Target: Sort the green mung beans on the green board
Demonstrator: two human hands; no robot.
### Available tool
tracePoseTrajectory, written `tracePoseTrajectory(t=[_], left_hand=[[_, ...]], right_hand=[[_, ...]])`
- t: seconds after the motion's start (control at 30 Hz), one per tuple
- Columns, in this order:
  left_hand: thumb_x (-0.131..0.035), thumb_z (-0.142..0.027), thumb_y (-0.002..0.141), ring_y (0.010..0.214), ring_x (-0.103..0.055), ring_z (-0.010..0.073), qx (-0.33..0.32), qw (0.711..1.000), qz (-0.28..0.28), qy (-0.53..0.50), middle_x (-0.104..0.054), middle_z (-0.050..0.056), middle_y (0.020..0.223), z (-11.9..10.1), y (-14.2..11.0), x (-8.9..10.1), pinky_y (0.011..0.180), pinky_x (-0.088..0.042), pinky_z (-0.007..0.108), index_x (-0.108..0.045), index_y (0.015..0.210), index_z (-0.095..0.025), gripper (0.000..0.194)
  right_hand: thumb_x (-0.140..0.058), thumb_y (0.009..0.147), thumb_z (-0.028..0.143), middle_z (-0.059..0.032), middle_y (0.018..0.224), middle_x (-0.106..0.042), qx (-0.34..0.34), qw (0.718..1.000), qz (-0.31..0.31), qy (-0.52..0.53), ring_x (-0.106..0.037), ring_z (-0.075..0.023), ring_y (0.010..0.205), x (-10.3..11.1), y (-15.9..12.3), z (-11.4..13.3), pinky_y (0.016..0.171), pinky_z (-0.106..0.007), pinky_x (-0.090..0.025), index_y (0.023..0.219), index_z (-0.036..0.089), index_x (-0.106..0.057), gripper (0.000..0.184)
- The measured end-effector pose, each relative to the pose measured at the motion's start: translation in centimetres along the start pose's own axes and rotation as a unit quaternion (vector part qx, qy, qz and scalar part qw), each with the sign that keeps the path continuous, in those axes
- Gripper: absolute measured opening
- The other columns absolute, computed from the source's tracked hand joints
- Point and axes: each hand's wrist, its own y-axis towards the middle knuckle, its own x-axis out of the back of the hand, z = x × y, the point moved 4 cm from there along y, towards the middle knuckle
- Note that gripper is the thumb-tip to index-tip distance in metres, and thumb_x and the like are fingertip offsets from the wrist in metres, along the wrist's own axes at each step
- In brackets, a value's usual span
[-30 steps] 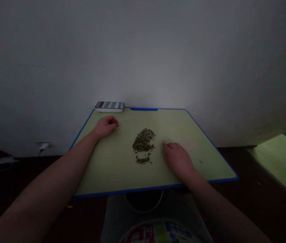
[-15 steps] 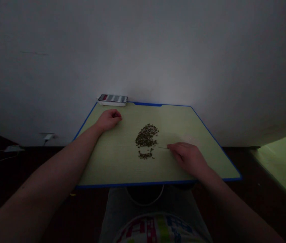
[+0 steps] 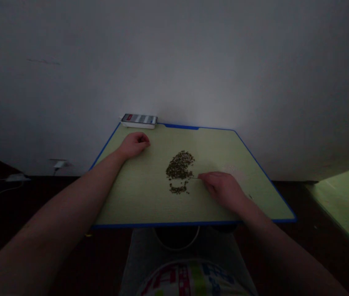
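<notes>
A pile of small brown-green grains [image 3: 179, 166], with pale ones mixed in, lies mid-table. A smaller cluster of the same grains [image 3: 178, 190] sits just nearer to me. My right hand [image 3: 222, 188] is closed in a pinch on a thin stick [image 3: 195, 177], whose tip reaches the pile's right edge. My left hand [image 3: 133, 145] rests on the table to the left of the pile, its fingers curled loosely shut, and I see nothing in it. Beyond my right hand is a faint patch of pale grains [image 3: 233, 170]. A small dark sliver [image 3: 250, 197] lies beside my right wrist.
The pale table [image 3: 143, 201] has a blue edge and stands against a wall. A phone [image 3: 140, 118] lies on a white box [image 3: 138, 125] at the far left corner. Below the near edge is a round dark container [image 3: 177, 248] between my legs. A plug [image 3: 59, 165] is in the left wall.
My right hand first moved right, bringing the thin stick into sight, then shifted back left so that its tip meets the pile. My left hand stays in place; the view tilted slightly.
</notes>
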Motion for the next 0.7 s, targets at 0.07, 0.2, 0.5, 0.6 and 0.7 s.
tracePoseTrajectory(t=[0.07,0.2,0.5,0.6,0.7], left_hand=[[-0.061,-0.029,0.062,0.055,-0.047,0.0115,-0.002,1.000,-0.003,0.003,-0.055,-0.001,0.060,-0.1,0.0,0.0,0.055,-0.037,0.025,-0.062,0.070,-0.016,0.015],[-0.062,-0.030,0.062,0.057,-0.048,0.0124,-0.004,1.000,-0.002,0.007,-0.056,-0.001,0.060,-0.1,0.0,0.1,0.055,-0.037,0.025,-0.062,0.071,-0.016,0.017],[-0.061,-0.032,0.062,0.057,-0.048,0.0119,-0.011,1.000,0.004,-0.001,-0.055,-0.001,0.059,0.2,0.1,0.0,0.054,-0.037,0.024,-0.062,0.071,-0.016,0.018],[-0.061,-0.032,0.062,0.056,-0.048,0.0116,-0.011,1.000,0.007,0.000,-0.055,-0.001,0.059,0.4,0.1,0.0,0.054,-0.037,0.024,-0.062,0.072,-0.017,0.018],[-0.061,-0.032,0.062,0.057,-0.048,0.0118,-0.014,1.000,0.006,0.003,-0.055,-0.001,0.059,0.4,0.2,0.0,0.054,-0.037,0.025,-0.062,0.071,-0.017,0.017]], right_hand=[[-0.046,0.085,0.007,-0.0072,0.103,-0.074,0.007,1.000,0.013,0.000,-0.070,-0.0213,0.090,-0.2,0.1,0.2,0.080,-0.033,-0.054,0.108,0.018,-0.069,0.035],[-0.046,0.085,0.009,-0.0078,0.101,-0.074,0.014,1.000,0.026,0.011,-0.070,-0.0212,0.087,0.1,-0.3,0.6,0.077,-0.033,-0.055,0.107,0.018,-0.070,0.034],[-0.046,0.089,0.012,-0.0064,0.100,-0.074,0.002,0.999,-0.002,0.032,-0.070,-0.0193,0.089,0.8,0.2,0.3,0.079,-0.030,-0.054,0.103,0.019,-0.071,0.030],[-0.046,0.089,0.012,-0.0058,0.099,-0.075,-0.011,1.000,-0.004,0.025,-0.070,-0.0196,0.087,0.8,0.2,0.0,0.077,-0.030,-0.054,0.103,0.020,-0.071,0.029],[-0.046,0.088,0.012,-0.0058,0.099,-0.075,-0.018,1.000,-0.008,0.021,-0.070,-0.0206,0.088,0.7,0.0,-0.3,0.078,-0.032,-0.055,0.104,0.020,-0.071,0.031]])
